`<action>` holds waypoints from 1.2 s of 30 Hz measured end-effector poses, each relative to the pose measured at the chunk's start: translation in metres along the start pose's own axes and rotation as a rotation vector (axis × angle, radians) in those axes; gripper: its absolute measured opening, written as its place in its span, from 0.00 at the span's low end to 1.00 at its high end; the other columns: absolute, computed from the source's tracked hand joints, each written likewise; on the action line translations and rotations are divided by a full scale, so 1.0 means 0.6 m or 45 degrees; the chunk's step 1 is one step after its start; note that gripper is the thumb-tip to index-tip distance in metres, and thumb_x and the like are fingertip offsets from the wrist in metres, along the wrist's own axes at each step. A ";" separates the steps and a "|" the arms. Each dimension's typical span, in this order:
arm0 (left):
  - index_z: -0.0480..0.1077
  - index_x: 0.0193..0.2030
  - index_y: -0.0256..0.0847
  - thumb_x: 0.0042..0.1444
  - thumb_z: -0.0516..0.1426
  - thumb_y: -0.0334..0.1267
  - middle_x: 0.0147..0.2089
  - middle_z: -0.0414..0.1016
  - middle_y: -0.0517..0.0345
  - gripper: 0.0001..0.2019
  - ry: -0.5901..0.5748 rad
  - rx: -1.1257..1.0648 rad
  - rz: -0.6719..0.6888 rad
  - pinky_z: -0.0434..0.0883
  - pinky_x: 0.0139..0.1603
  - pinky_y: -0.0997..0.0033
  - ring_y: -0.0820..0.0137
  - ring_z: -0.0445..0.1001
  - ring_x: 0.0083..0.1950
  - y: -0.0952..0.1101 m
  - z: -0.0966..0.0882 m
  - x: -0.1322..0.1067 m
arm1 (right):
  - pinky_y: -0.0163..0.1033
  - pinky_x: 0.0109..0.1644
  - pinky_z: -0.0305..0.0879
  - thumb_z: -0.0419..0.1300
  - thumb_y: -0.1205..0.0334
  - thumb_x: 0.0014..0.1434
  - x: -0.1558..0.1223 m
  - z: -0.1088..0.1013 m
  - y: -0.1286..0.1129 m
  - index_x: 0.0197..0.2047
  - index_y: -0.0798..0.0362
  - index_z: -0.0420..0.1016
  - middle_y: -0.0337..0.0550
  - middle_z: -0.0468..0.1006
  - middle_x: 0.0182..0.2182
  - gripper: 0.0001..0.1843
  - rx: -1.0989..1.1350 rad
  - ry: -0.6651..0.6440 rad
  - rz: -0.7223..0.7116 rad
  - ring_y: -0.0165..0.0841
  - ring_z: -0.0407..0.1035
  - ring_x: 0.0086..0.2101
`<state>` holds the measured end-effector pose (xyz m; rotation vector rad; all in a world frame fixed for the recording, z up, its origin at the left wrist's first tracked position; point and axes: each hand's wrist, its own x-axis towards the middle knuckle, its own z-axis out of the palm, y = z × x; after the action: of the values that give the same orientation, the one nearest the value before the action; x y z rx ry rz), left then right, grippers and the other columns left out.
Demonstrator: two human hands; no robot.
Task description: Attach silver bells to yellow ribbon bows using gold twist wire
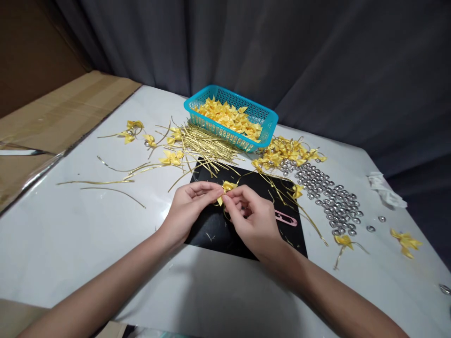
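Observation:
Between my two hands is a yellow ribbon flower [229, 186], pinched over the black mat [214, 234]. My left hand [192, 202] grips its left side with thumb and forefinger. From the right, my right hand [252, 213] pinches it too, the other fingers curled. A thin gold tie shows by the fingertips, partly hidden. A pink-handled tool [287, 218] lies on the mat to the right of my right hand, its other end covered. Beyond my hands, a bundle of gold ties [207, 144] lies loose on the table.
A turquoise basket [230, 133] of yellow ribbon flowers stands at the back. Right of it are a flower pile [287, 151] and many silver beads [338, 206]. Loose ties [112, 190] lie left, a crumpled white tissue [385, 189] right. Cardboard [63, 112] borders the table's left side.

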<state>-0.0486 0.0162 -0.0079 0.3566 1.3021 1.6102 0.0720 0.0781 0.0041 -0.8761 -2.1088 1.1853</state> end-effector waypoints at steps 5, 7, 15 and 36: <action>0.75 0.30 0.35 0.43 0.66 0.34 0.29 0.75 0.62 0.07 0.071 -0.093 0.092 0.65 0.34 0.84 0.80 0.69 0.30 0.005 -0.006 0.007 | 0.24 0.14 0.54 0.50 0.51 0.61 0.013 -0.023 -0.012 0.36 0.54 0.66 0.33 0.67 0.15 0.15 0.234 -0.252 0.406 0.21 0.56 0.12; 0.74 0.30 0.35 0.43 0.66 0.34 0.29 0.74 0.62 0.07 0.087 -0.121 0.130 0.65 0.34 0.84 0.81 0.68 0.30 0.008 -0.011 0.012 | 0.24 0.11 0.51 0.50 0.52 0.61 0.021 -0.036 -0.016 0.40 0.53 0.65 0.33 0.69 0.14 0.13 0.176 -0.361 0.515 0.21 0.53 0.10; 0.74 0.29 0.36 0.41 0.67 0.36 0.29 0.73 0.62 0.09 0.135 -0.122 0.190 0.65 0.34 0.83 0.80 0.68 0.29 0.012 -0.014 0.016 | 0.26 0.11 0.53 0.57 0.63 0.55 0.037 -0.063 -0.007 0.43 0.54 0.70 0.41 0.78 0.33 0.11 -0.181 -0.634 0.565 0.18 0.58 0.09; 0.74 0.31 0.38 0.52 0.57 0.35 0.31 0.78 0.56 0.06 -0.244 0.840 0.424 0.67 0.33 0.75 0.72 0.72 0.30 -0.010 0.000 -0.005 | 0.29 0.23 0.53 0.58 0.65 0.58 0.033 -0.092 -0.033 0.32 0.54 0.75 0.37 0.73 0.23 0.05 -0.453 -0.248 -0.600 0.22 0.59 0.19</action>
<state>-0.0439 0.0132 -0.0120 1.1527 1.6594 1.3200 0.0942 0.1138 0.0493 -0.3711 -2.5467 0.6842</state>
